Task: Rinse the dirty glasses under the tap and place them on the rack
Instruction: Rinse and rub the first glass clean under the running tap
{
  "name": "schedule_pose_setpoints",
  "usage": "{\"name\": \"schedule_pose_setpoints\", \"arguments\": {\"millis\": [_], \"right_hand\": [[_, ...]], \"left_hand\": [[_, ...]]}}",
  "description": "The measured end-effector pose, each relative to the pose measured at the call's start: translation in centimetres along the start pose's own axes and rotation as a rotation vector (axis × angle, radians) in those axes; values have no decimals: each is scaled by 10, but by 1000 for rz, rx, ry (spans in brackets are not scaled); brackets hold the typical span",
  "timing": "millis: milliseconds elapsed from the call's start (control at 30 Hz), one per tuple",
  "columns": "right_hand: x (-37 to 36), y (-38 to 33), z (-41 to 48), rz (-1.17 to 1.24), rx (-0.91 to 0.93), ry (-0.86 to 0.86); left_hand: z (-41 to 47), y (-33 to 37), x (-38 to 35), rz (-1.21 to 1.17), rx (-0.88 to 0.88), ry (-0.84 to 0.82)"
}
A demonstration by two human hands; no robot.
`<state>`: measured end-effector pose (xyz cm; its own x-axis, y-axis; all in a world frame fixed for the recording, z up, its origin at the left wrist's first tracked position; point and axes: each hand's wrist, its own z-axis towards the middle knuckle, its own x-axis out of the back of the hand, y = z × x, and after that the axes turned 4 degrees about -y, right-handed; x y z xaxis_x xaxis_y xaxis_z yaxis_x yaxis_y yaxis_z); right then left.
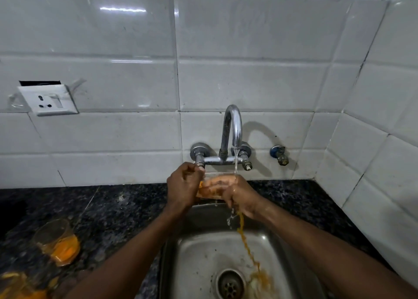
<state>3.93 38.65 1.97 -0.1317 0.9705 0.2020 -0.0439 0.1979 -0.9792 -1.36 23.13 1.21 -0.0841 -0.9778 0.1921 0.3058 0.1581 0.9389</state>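
Orange-smeared clear tumbler lies sideways under tap stream, 12 o'clock of sink. Right hand fingers wrapped round its wall. Left hand curled at 9 o'clock end, grip unclear. Likely light, rigid, brittle, wet-slippery: hold mid-wall, not rim. Another dirty glass waits at 8 o'clock.

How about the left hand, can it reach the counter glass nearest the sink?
Probably yes: that glass stands left of the left hand, nothing between, though the hand's busy near the tap.
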Motion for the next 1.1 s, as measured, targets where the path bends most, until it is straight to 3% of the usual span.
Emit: {"name": "schedule_pose_setpoints", "arguments": {"millis": [67,133,167,200,333,367,400,500,567,667,700,733,800,867,900,933,1033,1100], "right_hand": [[1,-5,-1,-137,17,-27],[3,-4,-2,-278,30,-89],[5,-3,-3,-302,22,-90],[5,-2,-3,-300,10,-78],[3,-7,-5,-107,5,19],[3,-10,-6,-132,18,4],[2,-12,-7,-189,37,-31],[5,-16,-13,-340,22,-132],[7,-15,-15,-275,-8,-130],[10,-5,-10,-69,-18,-40],[10,-1,-8,-25,-26,-30],[9,1,-6,-26,-33,-22],[8,4,-5,-57,-37,-23],[7,4,-8,-94,-39,-38],[5,3,-10,-93,-41,-53],[4,2,-11,-67,-47,-55],[3,-2,-10,202,-53,-8],[-3,-3,-7,401,-112,102]], "left_hand": [[6,3,-2,-3,207,45],[11,11,0,-100,539,-63],[10,11,2,-123,597,-121],[9,8,2,-129,564,-131],[-4,0,-1,31,-28,16],[-3,0,-2,39,-19,19],[-2,2,-3,9,106,10],[-3,9,-1,-117,625,-151],[-4,6,-2,-106,591,-181],[-3,1,-5,-47,124,-41],[-3,1,-5,1,47,-26],[-1,2,-7,51,56,-18],[6,4,-6,86,313,-36],[10,11,0,16,614,-182],[10,12,2,-1,646,-230],[9,10,2,14,572,-226],[1,4,1,207,19,-116],[-1,9,-1,340,-38,-92]]}}
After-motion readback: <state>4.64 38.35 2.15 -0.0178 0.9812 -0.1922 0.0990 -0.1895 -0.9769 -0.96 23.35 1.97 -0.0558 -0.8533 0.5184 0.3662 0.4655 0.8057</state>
